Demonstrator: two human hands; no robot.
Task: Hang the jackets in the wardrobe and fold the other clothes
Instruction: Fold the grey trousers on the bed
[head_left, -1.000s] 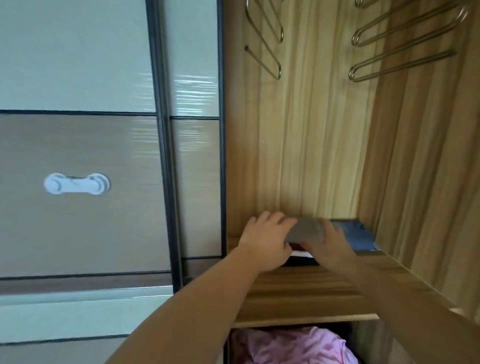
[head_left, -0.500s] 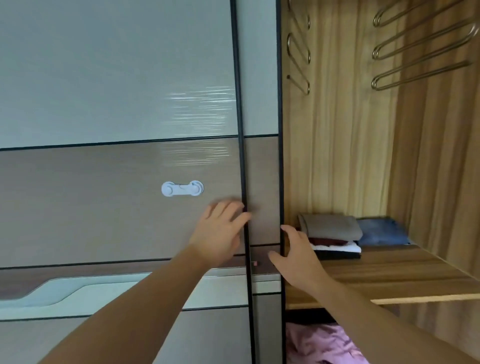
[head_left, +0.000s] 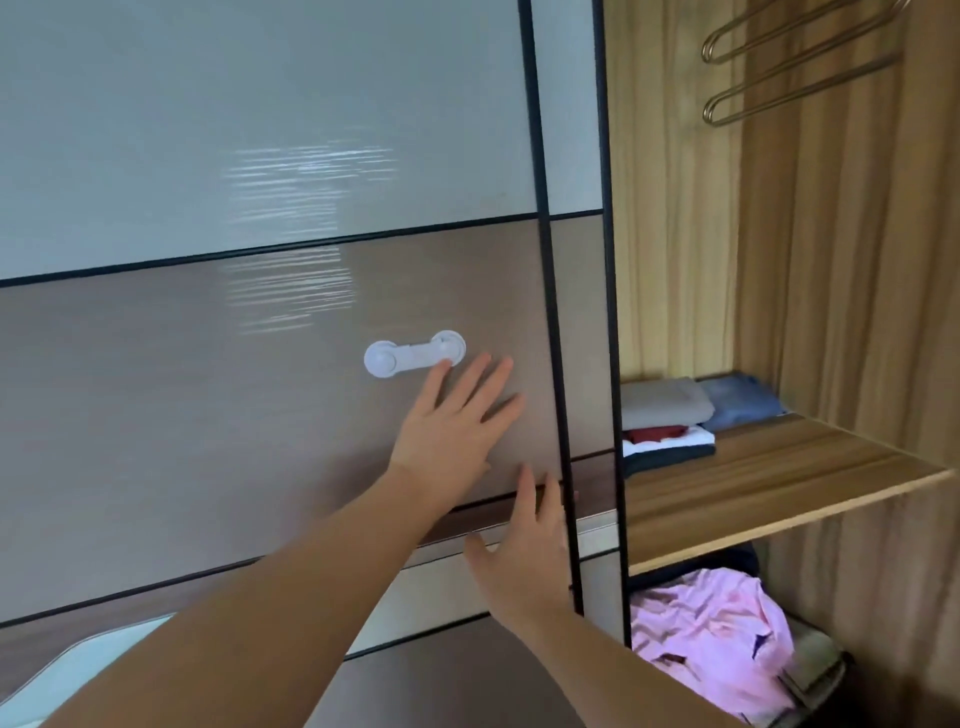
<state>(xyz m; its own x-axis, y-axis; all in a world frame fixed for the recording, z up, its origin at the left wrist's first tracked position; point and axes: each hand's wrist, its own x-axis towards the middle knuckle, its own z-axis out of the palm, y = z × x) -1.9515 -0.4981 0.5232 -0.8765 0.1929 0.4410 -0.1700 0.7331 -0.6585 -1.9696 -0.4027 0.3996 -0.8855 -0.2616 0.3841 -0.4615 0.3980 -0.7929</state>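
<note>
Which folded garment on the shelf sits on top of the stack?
The grey-beige folded garment tops the stack, above the dark red, white and dark ones; the blue one lies beside it.

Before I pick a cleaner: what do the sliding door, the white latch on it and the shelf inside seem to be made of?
The sliding door looks like glossy laminate or coated glass, since it mirrors streaky light; its frame looks like dark metal. The white latch looks like smooth moulded plastic. The shelf looks like wood-grain laminate board: striped grain on top, a pale plain front edge. None of this is certain from looks alone.
</note>
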